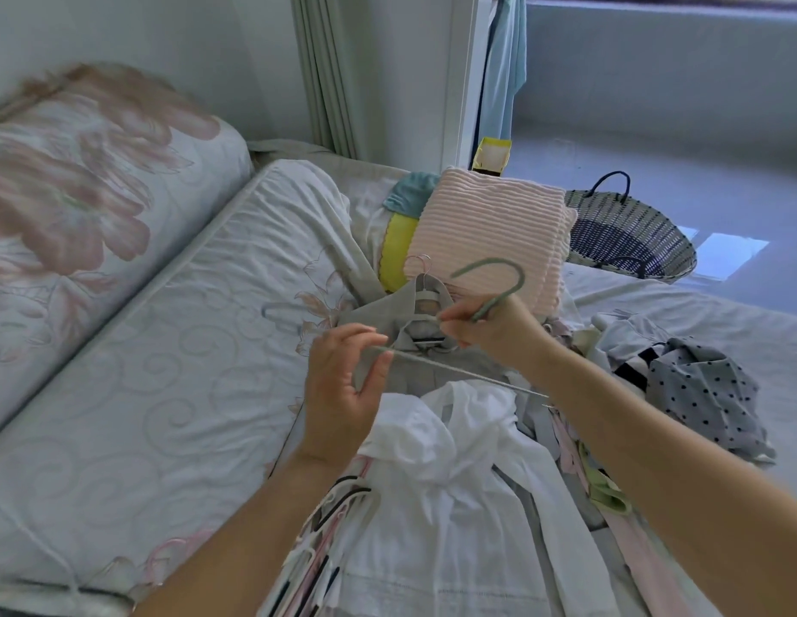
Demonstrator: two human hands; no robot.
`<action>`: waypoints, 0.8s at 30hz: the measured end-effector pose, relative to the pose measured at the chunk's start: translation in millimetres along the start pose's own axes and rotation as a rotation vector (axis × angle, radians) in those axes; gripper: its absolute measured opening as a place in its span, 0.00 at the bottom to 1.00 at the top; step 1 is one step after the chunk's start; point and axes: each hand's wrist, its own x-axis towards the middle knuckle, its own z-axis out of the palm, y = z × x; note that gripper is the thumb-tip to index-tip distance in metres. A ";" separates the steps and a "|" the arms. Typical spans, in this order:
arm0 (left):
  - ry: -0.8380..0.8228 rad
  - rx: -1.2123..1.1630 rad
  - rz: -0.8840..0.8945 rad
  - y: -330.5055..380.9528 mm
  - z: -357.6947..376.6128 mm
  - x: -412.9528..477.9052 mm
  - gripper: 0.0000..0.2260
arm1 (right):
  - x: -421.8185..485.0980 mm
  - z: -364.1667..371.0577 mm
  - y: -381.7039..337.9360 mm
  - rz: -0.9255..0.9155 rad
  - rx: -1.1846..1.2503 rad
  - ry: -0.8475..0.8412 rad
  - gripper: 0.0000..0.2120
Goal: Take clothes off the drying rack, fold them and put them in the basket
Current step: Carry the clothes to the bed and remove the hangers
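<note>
— Mid-frame, what are the hands actually doing? Hard to read.

— Both are on a green hanger (459,371). Right hand (494,331) has its fingers curled round the neck, so the hook pokes up above the knuckles. Left hand (343,385) pinches the bar's left end between thumb and forefinger, other fingers loosely bent. The bar runs diagonally down to the right between them, and its far end passes by the right forearm.

— And the clothes?

— White top (454,460) is crumpled just below the bar, lower centre. Can't tell if it touches the hanger. Behind the hands a grey shirt (387,318) lies flat on its own hanger. Polka-dot piece (699,385) is off at the right edge, apart from both hands.

— Basket?

— Upper right, on the floor past the bed (142,371), behind a folded pink blanket (490,216). The basket (681,242) is well away from the hands, nothing visible inside.
</note>
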 end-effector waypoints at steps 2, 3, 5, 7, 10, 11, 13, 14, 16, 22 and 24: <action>-0.065 0.032 -0.034 -4.6 -5.3 -7.4 0.14 | -4.1 15.7 8.4 0.023 -0.154 -0.121 0.05; -0.128 0.032 -0.086 -8.1 -7.0 -12.9 0.16 | -6.3 25.9 10.5 0.027 -0.232 -0.174 0.03; -0.245 0.010 -0.220 -16.8 -9.7 -29.0 0.19 | -10.3 49.2 13.4 0.025 -0.374 -0.281 0.04; -0.295 -0.038 -0.369 -23.5 -13.0 -48.8 0.19 | -14.1 72.5 16.5 0.009 -0.465 -0.370 0.06; -0.187 -0.067 -0.544 -35.0 -25.9 -75.7 0.14 | -21.4 109.4 29.0 -0.032 -0.598 -0.503 0.04; -0.123 -0.072 -0.590 -40.2 -34.2 -84.0 0.14 | -23.8 123.1 37.1 -0.045 -0.642 -0.547 0.04; -0.004 -0.047 -0.673 -57.2 -55.9 -103.0 0.10 | -29.2 151.2 54.6 -0.083 -0.709 -0.607 0.04; 0.042 -0.017 -0.720 -68.5 -69.2 -114.2 0.07 | -32.3 166.5 63.7 -0.109 -0.733 -0.633 0.05; 0.090 0.027 -0.855 -97.0 -97.4 -139.6 0.06 | -40.4 198.6 77.4 -0.163 -0.754 -0.701 0.05; 0.047 0.076 -1.210 -176.3 -150.1 -203.7 0.11 | -57.8 307.3 111.2 -0.214 -0.805 -0.905 0.08; 0.042 0.053 -1.241 -183.3 -152.9 -209.7 0.13 | -58.5 339.1 114.2 -0.237 -0.821 -0.939 0.14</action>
